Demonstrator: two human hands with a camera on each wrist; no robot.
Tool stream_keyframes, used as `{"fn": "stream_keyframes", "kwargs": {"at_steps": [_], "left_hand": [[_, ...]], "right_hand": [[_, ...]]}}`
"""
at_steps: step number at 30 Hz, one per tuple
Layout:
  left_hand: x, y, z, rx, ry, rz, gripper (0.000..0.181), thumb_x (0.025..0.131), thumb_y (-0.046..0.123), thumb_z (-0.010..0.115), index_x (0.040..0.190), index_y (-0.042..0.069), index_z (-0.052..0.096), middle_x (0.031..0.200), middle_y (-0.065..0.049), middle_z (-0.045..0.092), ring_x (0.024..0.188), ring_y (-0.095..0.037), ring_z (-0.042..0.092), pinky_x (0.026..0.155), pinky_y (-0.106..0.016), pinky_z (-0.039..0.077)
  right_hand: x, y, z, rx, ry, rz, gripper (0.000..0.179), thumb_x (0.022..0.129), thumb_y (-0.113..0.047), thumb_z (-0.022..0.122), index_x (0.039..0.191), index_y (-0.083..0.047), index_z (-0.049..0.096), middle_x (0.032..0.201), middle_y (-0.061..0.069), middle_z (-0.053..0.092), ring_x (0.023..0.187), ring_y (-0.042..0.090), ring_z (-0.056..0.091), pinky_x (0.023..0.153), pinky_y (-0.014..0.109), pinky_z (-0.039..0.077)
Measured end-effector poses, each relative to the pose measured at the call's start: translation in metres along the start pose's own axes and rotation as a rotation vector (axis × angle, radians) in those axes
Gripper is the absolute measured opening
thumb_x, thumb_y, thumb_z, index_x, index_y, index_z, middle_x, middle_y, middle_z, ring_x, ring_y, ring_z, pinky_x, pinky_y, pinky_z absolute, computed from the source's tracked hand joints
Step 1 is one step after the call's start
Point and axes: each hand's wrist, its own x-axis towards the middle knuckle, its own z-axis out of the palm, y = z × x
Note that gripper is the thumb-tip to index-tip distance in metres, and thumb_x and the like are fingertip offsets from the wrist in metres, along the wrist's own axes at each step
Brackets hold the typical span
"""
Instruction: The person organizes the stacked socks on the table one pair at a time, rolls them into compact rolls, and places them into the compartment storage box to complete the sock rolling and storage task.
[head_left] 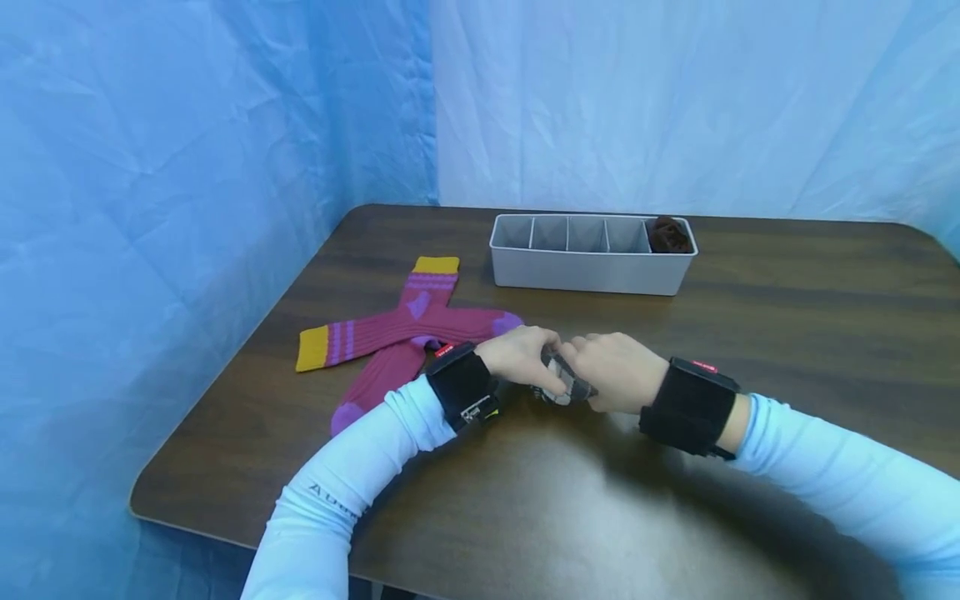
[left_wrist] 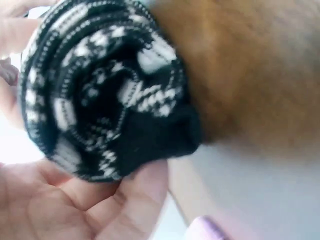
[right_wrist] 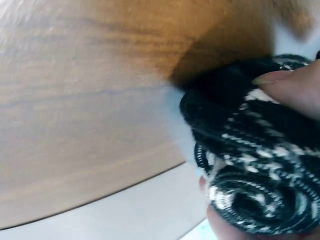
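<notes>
Between my two hands, over the front middle of the table, is a rolled pair of black and white patterned socks (head_left: 564, 382). My left hand (head_left: 525, 358) grips the roll from the left, thumb and fingers round it. From the right, my right hand (head_left: 618, 371) pinches its edge. In the left wrist view the sock roll (left_wrist: 105, 95) shows its spiral end, with a dark flap of fabric at one side. The right wrist view has a thumb (right_wrist: 295, 87) pressing on the dark fabric of the roll (right_wrist: 260, 150).
A pair of maroon socks (head_left: 382, 333) with yellow cuffs lies crossed on the table left of my hands. Behind stands a grey divided box (head_left: 585, 275), a dark brown rolled item (head_left: 669, 236) in its rightmost compartment. Blue sheeting (head_left: 225, 167) hangs behind the table.
</notes>
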Motion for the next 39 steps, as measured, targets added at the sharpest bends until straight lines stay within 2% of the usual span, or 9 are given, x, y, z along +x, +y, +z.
{"fn": "stream_keyframes", "kwargs": {"at_steps": [4,9,13,16,19,23,25,33,39], "left_hand": [[-0.002,0.005,-0.013,-0.027,0.036,0.062,0.049,0.07,0.031,0.065,0.111,0.009,0.048,0.1,-0.002,0.056,0.087,-0.011,0.051,0.069,-0.019,0.042],[0.004,0.012,-0.054,-0.082,0.147,0.146,0.052,0.075,0.03,0.062,0.118,0.009,0.042,0.116,-0.007,0.051,0.1,-0.018,0.051,0.081,-0.024,0.042],[0.014,0.007,-0.086,-0.156,0.331,0.05,0.053,0.079,0.03,0.058,0.123,0.008,0.038,0.124,-0.011,0.045,0.114,-0.023,0.044,0.09,-0.03,0.039],[0.027,-0.013,-0.102,-0.244,0.516,-0.105,0.052,0.081,0.032,0.055,0.125,0.009,0.037,0.125,-0.012,0.044,0.116,-0.022,0.041,0.092,-0.032,0.036],[0.074,-0.076,-0.102,-0.294,0.703,-0.194,0.054,0.08,0.041,0.053,0.124,0.013,0.038,0.121,-0.01,0.046,0.111,-0.02,0.044,0.086,-0.03,0.038],[0.162,-0.181,-0.089,-0.29,0.751,-0.297,0.059,0.078,0.05,0.05,0.127,0.019,0.037,0.122,-0.005,0.047,0.111,-0.019,0.044,0.085,-0.03,0.038],[0.181,-0.205,-0.081,-0.302,0.711,-0.347,0.058,0.079,0.049,0.049,0.127,0.018,0.039,0.123,-0.004,0.048,0.111,-0.018,0.045,0.088,-0.031,0.039],[0.172,-0.2,-0.07,-0.404,0.683,-0.326,0.039,0.082,0.042,0.049,0.106,0.013,0.06,0.09,-0.001,0.063,0.071,-0.013,0.057,0.061,-0.026,0.044],[0.182,-0.207,-0.069,-0.49,0.689,-0.342,0.039,0.078,0.045,0.053,0.1,0.015,0.063,0.085,0.0,0.064,0.068,-0.011,0.058,0.058,-0.024,0.045]], "right_hand": [[-0.004,0.015,-0.01,0.053,0.061,0.016,0.052,0.057,-0.02,0.075,0.101,-0.001,0.056,0.083,0.006,0.059,0.067,0.014,0.052,0.06,0.029,0.047],[-0.005,0.047,-0.043,0.029,0.216,0.065,0.056,0.057,-0.024,0.072,0.104,0.001,0.056,0.084,0.009,0.053,0.067,0.016,0.049,0.057,0.03,0.042],[0.002,0.075,-0.075,0.038,0.186,0.232,0.061,0.06,-0.021,0.068,0.113,0.003,0.047,0.09,0.015,0.055,0.069,0.022,0.052,0.06,0.034,0.044],[0.008,0.098,-0.09,0.098,0.152,0.377,0.06,0.064,-0.02,0.065,0.115,0.001,0.039,0.091,0.02,0.057,0.069,0.026,0.055,0.06,0.035,0.044],[0.015,0.118,-0.09,0.188,0.141,0.501,0.059,0.068,-0.023,0.063,0.116,-0.001,0.036,0.089,0.023,0.057,0.068,0.028,0.055,0.058,0.035,0.043],[0.021,0.136,-0.074,0.299,0.162,0.616,0.06,0.07,-0.026,0.061,0.119,0.001,0.037,0.092,0.025,0.054,0.065,0.028,0.054,0.056,0.035,0.043],[0.022,0.14,-0.064,0.323,0.182,0.653,0.061,0.071,-0.027,0.06,0.12,0.002,0.037,0.095,0.027,0.053,0.07,0.031,0.054,0.061,0.038,0.044],[0.03,0.144,-0.045,0.103,0.262,0.642,0.057,0.068,-0.026,0.063,0.111,0.006,0.042,0.095,0.029,0.053,0.081,0.041,0.051,0.07,0.048,0.041],[0.038,0.142,-0.038,0.001,0.231,0.65,0.054,0.067,-0.025,0.065,0.106,0.007,0.045,0.096,0.028,0.05,0.079,0.043,0.051,0.066,0.049,0.042]]}}
